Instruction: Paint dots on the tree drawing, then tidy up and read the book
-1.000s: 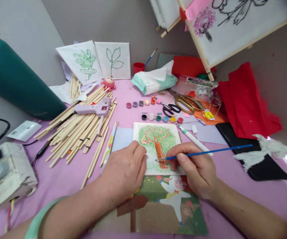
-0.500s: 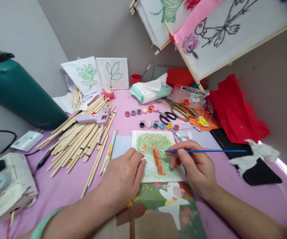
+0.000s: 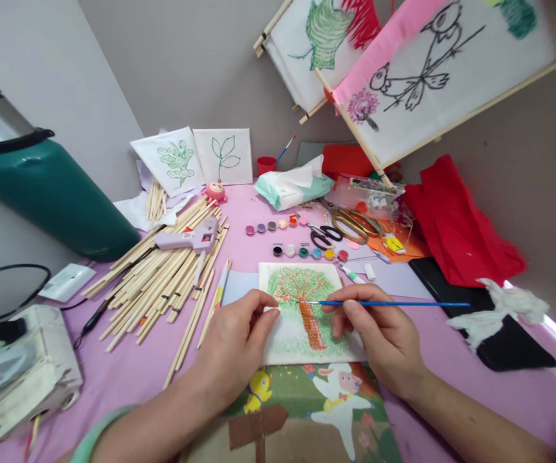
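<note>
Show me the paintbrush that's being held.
The paintbrush in the right hand, its tip at the tree picture; the other brush slants up by the red cup, untouched.

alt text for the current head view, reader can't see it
A right hand holds a blue paintbrush over a canvas showing a green, orange-trunked tree, the left hand at the canvas's edge. Paint pots, scissors and a wipes pack lie beyond, wooden sticks and a glue gun to the left.

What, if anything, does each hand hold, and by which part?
Right hand: blue paintbrush, by the handle near the bristles. Left hand: at the tree picture, left edge; grip unclear.
</note>
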